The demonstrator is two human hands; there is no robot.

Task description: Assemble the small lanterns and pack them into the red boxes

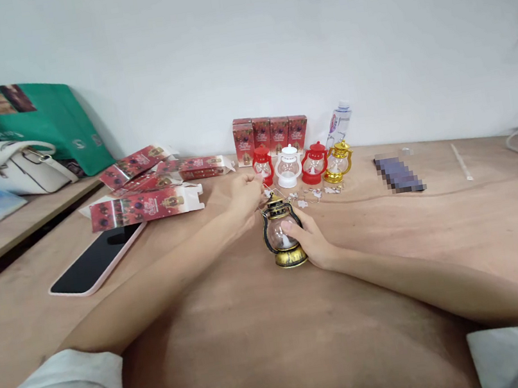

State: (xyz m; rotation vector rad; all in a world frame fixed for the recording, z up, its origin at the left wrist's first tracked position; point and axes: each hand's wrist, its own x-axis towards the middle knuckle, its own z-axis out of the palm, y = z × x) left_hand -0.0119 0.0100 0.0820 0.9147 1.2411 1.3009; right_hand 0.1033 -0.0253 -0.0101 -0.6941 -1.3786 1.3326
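My right hand [313,238] is wrapped round the side of a small bronze-and-black toy lantern [290,257], its thumb across the clear globe. A white candle shape shows inside the globe, and the lantern stands nearly upright. Just behind the lantern's top, my left hand [246,197] is closed in a pinch; what its fingertips hold is too small to make out. Beyond them stand a red lantern [262,166], a white lantern [290,179], a second red lantern [315,176] and a gold lantern [338,175] in a row. Small pale tags [302,203] with thin wires lie before the row.
Several red printed boxes [243,138] stand against the wall, with a water bottle [338,122] beside them. Opened red cartons [144,208] are heaped at left near a phone [98,260]. Further left are a white handbag [16,166] and green bag [58,120]. A pixelated dark object [399,174] lies right.
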